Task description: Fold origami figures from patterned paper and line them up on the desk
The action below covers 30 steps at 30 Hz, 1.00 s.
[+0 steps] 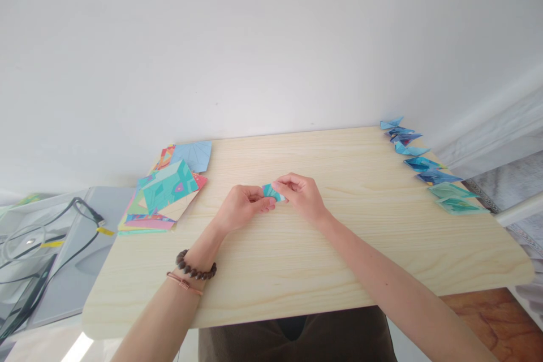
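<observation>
A small folded piece of teal and white paper [272,193] is held just above the middle of the table. My left hand [244,205] pinches its left side between thumb and fingers. At its right side, the thumb and fingers of my right hand [300,193] close on the same paper. The fingers cover part of the folds, so its exact shape cannot be made out. A dark bead bracelet [195,270] and a thin copper-coloured bracelet [184,283] circle my left wrist.
Patterned paper sheets [167,186] lie in a loose pile on the left of the wooden table [271,271]. Several blue and green folded paper figures [418,164] line the right edge. A white wall [271,45] rises behind. Cables [80,226] lie on a grey surface at left.
</observation>
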### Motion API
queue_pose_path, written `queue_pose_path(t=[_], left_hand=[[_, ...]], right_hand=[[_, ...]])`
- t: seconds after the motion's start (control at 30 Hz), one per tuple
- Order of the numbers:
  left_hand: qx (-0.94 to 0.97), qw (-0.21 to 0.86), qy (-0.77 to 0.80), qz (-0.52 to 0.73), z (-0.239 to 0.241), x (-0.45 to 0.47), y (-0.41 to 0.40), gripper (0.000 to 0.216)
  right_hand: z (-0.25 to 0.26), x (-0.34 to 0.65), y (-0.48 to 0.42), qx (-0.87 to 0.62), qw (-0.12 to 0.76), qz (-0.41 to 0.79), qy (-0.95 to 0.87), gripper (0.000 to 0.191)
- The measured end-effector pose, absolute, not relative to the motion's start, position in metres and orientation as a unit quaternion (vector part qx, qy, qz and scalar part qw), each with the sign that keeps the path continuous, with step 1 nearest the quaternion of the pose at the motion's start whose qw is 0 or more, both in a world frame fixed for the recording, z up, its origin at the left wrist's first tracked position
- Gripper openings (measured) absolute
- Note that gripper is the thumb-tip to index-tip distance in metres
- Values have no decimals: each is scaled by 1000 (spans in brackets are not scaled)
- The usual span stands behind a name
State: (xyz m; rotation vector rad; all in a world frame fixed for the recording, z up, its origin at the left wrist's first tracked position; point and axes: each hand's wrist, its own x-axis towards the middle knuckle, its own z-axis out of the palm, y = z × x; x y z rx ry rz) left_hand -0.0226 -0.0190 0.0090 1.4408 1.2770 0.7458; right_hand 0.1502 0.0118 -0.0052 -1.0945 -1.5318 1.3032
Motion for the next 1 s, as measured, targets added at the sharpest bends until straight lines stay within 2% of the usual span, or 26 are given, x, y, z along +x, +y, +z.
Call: queue_pose_path(t=[0.23, 0.33, 0.5, 0.8, 1.0], left_hand=[[571, 527, 514, 364, 11, -26, -17, 26], [565, 524, 511, 382, 10, -26, -17, 26], [562, 518, 522, 378, 6, -26, -17, 27], [543, 542, 521, 374, 12, -24, -17, 32], [554, 525, 537, 359, 9, -24, -17, 35]], right_hand=[[0, 157, 15, -398, 387, 558, -616, 33], [-2, 157, 13, -384, 382, 547, -639, 27], [-4, 155, 12, -374, 397, 528, -651, 24], [-6, 157, 14, -408, 389, 552, -615, 35], [-7, 155, 13, -406, 385, 553, -618, 35]])
